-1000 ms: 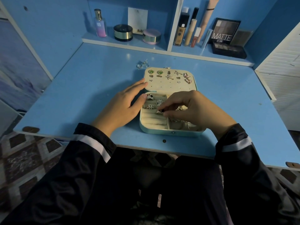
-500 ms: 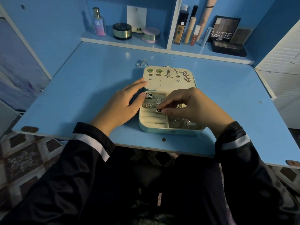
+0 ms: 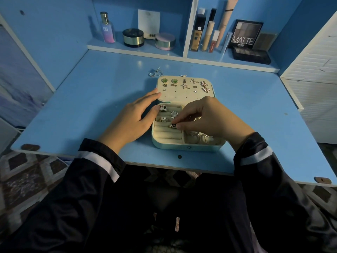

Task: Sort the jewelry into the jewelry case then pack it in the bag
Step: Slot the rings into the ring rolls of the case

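Observation:
An open mint-green jewelry case [image 3: 187,147] lies on the blue desk, its cream lid [image 3: 184,94] folded back and studded with several earrings. Three rings sit in the ring rolls at the case's left. My right hand [image 3: 209,117] pinches a black-and-silver ring [image 3: 173,125] against a ring roll. My left hand [image 3: 135,119] rests flat on the desk with fingers apart, its thumb and fingertips touching the case's left edge. Hoops and rings lie in the case's right compartment [image 3: 202,138], partly hidden by my right hand. Loose silver rings [image 3: 155,72] lie on the desk behind the lid.
A back shelf [image 3: 138,50] holds a perfume bottle [image 3: 107,28], round compacts, makeup tubes [image 3: 209,33] and a MATTE palette [image 3: 246,34]. A white louvred panel [image 3: 313,70] stands at the right. The desk's front edge is close to my sleeves. No bag is in view.
My right hand has shifted slightly, still working the black-and-silver ring at the ring rolls. The left hand stays against the case.

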`<action>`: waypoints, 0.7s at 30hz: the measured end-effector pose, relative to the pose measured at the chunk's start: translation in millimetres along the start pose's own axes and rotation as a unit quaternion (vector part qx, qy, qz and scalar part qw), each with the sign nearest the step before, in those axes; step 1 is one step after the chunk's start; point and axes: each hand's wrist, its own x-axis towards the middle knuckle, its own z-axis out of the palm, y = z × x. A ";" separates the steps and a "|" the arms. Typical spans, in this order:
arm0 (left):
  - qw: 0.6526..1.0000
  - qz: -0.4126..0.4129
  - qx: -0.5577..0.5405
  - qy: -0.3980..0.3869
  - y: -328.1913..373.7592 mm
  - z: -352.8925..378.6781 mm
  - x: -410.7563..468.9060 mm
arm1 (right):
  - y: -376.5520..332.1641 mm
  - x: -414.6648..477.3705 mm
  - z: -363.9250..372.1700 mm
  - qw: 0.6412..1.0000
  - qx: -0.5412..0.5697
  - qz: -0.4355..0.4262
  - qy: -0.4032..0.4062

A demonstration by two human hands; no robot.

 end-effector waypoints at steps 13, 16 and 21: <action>0.999 -0.033 -0.019 -0.006 -8.7 -7.0 21.3 | 1.5 7.2 -18.4 0.999 0.007 0.018 0.028; 0.999 -0.047 -0.002 0.017 -13.0 -16.4 42.5 | 9.0 26.3 -31.2 0.996 -0.011 0.020 0.085; 0.997 -0.055 0.028 0.036 -30.0 -23.6 79.5 | 27.2 73.5 -42.5 0.986 -0.041 0.034 0.158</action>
